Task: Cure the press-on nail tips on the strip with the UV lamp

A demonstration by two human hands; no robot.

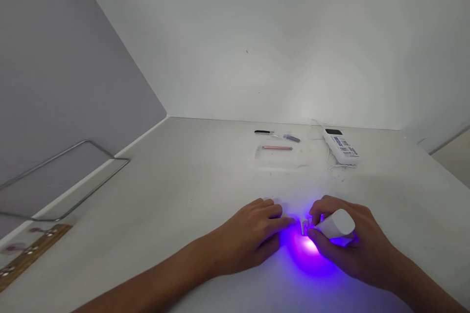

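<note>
My right hand [362,242] is closed around a white handheld UV lamp [336,225], its thumb and fingertips near the lamp's front end. The lamp throws a violet glow on the table just below it. A small clear or whitish piece [304,227] stands in that light at the right fingertips; its exact kind is too small to tell. My left hand [259,232] rests on the table to the left of the glow. Its index finger stretches toward the small piece, the other fingers are loosely bent, and nothing shows in its grasp.
A white power bank [341,147] with a dark display and a white cable lies at the back right. Beside it are a black-handled tool [263,132], a grey-blue piece [292,138] and a pink stick [277,147]. A metal wire frame [95,188] and a wooden strip [40,252] occupy the left.
</note>
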